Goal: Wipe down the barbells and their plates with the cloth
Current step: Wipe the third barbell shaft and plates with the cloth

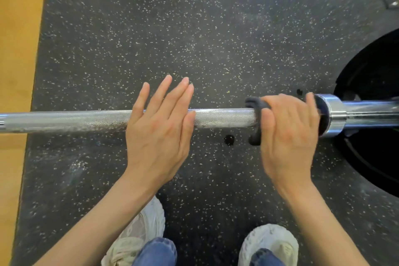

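Gripping the soft dark cloth (254, 103) around the barbell (97, 120) beside its collar, the right hand (289, 136) wiped; the left hand (159, 129) hovered flat-fingered. Heavy steel probably stayed put above the mat (194, 28).

We see even, fairly bright indoor light, soft faint shadows on the speckled floor mat (194, 28), bright glare streaks along the chrome barbell (226, 117) sleeve, motion blur on the right hand (289, 134), the left hand (157, 127) sharper, wide-angle bending at the edges
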The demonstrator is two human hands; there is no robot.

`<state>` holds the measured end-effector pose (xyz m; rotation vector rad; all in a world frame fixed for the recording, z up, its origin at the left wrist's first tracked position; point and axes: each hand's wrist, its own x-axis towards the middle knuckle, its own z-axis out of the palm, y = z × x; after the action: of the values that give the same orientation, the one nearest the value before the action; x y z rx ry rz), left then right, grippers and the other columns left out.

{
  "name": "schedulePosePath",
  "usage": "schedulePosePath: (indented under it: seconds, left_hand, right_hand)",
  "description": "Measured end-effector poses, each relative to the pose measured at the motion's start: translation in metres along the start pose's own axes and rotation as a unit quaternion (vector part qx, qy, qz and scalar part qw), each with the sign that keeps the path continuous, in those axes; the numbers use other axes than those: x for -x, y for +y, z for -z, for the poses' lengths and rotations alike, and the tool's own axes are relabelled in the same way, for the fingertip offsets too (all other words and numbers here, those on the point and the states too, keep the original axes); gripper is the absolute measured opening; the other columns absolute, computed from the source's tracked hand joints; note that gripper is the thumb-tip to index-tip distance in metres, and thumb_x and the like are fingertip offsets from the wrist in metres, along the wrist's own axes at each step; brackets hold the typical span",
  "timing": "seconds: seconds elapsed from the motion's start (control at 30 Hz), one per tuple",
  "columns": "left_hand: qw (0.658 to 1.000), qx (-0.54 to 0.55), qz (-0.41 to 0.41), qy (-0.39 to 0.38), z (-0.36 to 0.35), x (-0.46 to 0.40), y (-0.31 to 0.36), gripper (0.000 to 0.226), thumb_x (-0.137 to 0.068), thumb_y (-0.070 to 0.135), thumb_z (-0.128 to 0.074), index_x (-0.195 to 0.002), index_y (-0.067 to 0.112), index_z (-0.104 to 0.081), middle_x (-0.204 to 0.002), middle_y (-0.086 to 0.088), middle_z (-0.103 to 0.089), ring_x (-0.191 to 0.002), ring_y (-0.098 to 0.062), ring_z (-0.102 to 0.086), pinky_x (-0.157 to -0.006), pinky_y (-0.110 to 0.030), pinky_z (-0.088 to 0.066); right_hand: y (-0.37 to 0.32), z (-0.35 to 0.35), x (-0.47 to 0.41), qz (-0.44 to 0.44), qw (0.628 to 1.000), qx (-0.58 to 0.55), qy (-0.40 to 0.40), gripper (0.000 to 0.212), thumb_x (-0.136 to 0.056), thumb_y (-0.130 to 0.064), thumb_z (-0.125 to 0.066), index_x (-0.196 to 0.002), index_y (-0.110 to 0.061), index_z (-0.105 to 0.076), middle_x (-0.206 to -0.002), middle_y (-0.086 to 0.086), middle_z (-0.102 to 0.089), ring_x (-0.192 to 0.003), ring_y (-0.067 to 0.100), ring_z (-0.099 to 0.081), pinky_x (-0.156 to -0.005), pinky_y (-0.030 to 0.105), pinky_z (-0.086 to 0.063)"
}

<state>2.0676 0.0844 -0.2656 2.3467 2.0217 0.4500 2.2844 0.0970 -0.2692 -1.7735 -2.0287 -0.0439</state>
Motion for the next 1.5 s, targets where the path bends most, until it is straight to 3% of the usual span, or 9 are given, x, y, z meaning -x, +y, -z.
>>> schedulePosePath:
  seconds: [0.1, 0.27, 0.43, 0.6, 0.8, 0.97, 1.1, 1.27, 1.5]
  left_hand:
    - [1.0, 0.0, 0.011, -0.001, -0.001, -0.007, -0.002, 0.047, -0.11, 0.029, -0.028, -0.141, 0.01, -0.057, -0.147, -0.001, -0.055, -0.143, -0.023, -0.043, -0.125, -0.044, -0.016]
    - [1.0, 0.004, 0.023, -0.007, -0.002, -0.017, -0.003, 0.047, -0.11, 0.03, -0.028, -0.138, 0.011, -0.06, -0.143, -0.001, -0.059, -0.14, -0.023, -0.047, -0.124, -0.046, -0.018]
    - [0.999, 0.006, 0.031, 0.002, -0.004, -0.029, -0.004, 0.047, -0.11, 0.029, -0.027, -0.133, 0.011, -0.064, -0.135, -0.003, -0.064, -0.135, -0.023, -0.053, -0.123, -0.047, -0.022]
    - [0.999, 0.006, 0.042, -0.002, -0.004, -0.041, -0.007, 0.049, -0.109, 0.029, -0.026, -0.125, 0.013, -0.07, -0.128, -0.002, -0.069, -0.13, -0.023, -0.057, -0.122, -0.044, -0.02]
    - [0.998, 0.007, 0.062, 0.002, -0.006, -0.055, -0.009, 0.05, -0.107, 0.025, -0.026, -0.107, 0.014, -0.076, -0.105, -0.002, -0.076, -0.117, -0.023, -0.066, -0.12, -0.042, -0.023]
    - [0.996, -0.002, 0.089, -0.027, -0.004, -0.068, -0.01, 0.059, -0.105, 0.029, -0.019, -0.088, 0.014, -0.074, -0.083, -0.001, -0.072, -0.099, -0.023, -0.068, -0.118, -0.035, -0.02]
    - [0.995, -0.01, 0.092, -0.039, -0.005, -0.076, -0.011, 0.063, -0.104, 0.031, -0.015, -0.089, 0.014, -0.074, -0.079, 0.0, -0.069, -0.088, -0.022, -0.066, -0.118, -0.033, -0.019]
    - [0.994, 0.014, 0.101, -0.028, -0.008, -0.08, -0.014, 0.062, -0.105, 0.031, -0.016, -0.09, 0.015, -0.074, -0.081, -0.001, -0.072, -0.11, -0.021, -0.066, -0.121, -0.033, -0.013]
    - [0.997, 0.025, 0.075, 0.006, -0.012, -0.077, -0.015, 0.051, -0.107, 0.026, -0.026, -0.102, 0.015, -0.075, -0.1, 0.002, -0.077, -0.118, -0.022, -0.065, -0.12, -0.04, -0.021]
  right_hand:
    - [-0.031, -0.015, -0.008, -0.065, 0.997, -0.021, 0.031, 0.041, -0.11, -0.027, -0.028, -0.103, -0.013, -0.067, -0.098, -0.001, -0.064, -0.102, 0.022, -0.054, -0.123, 0.042, -0.019]
    - [-0.011, -0.016, -0.019, 0.059, 0.998, -0.013, 0.002, 0.046, -0.111, -0.031, -0.026, -0.106, -0.011, -0.068, -0.097, 0.002, -0.066, -0.097, 0.023, -0.056, -0.119, 0.038, -0.024]
    - [-0.021, -0.02, -0.026, -0.071, 0.996, -0.013, 0.045, 0.037, -0.109, -0.025, -0.031, -0.106, -0.011, -0.066, -0.102, 0.003, -0.064, -0.107, 0.027, -0.055, -0.124, 0.044, -0.017]
    - [-0.023, -0.029, -0.034, 0.072, 0.996, -0.041, 0.013, 0.046, -0.11, -0.031, -0.027, -0.114, -0.008, -0.067, -0.108, 0.004, -0.066, -0.11, 0.025, -0.057, -0.122, 0.039, -0.019]
    - [-0.017, -0.035, -0.041, -0.059, 0.996, -0.033, 0.054, 0.044, -0.11, -0.029, -0.028, -0.123, -0.007, -0.064, -0.124, 0.006, -0.064, -0.133, 0.028, -0.049, -0.126, 0.041, -0.008]
    - [-0.002, -0.037, -0.051, 0.078, 0.996, -0.028, 0.021, 0.047, -0.111, -0.029, -0.027, -0.129, -0.005, -0.062, -0.127, 0.008, -0.064, -0.131, 0.029, -0.05, -0.126, 0.042, -0.011]
    - [-0.012, -0.04, -0.058, -0.036, 0.997, -0.031, 0.055, 0.048, -0.11, -0.03, -0.025, -0.127, -0.006, -0.062, -0.128, 0.007, -0.064, -0.135, 0.029, -0.048, -0.126, 0.043, -0.007]
    - [-0.015, -0.043, -0.063, 0.085, 0.996, -0.038, 0.004, 0.046, -0.11, -0.029, -0.027, -0.129, -0.006, -0.061, -0.128, 0.008, -0.064, -0.132, 0.029, -0.05, -0.126, 0.042, -0.008]
    - [-0.041, -0.05, -0.062, -0.028, 0.998, -0.05, 0.031, 0.045, -0.109, -0.027, -0.026, -0.127, -0.006, -0.062, -0.127, 0.006, -0.063, -0.135, 0.028, -0.048, -0.126, 0.045, -0.007]
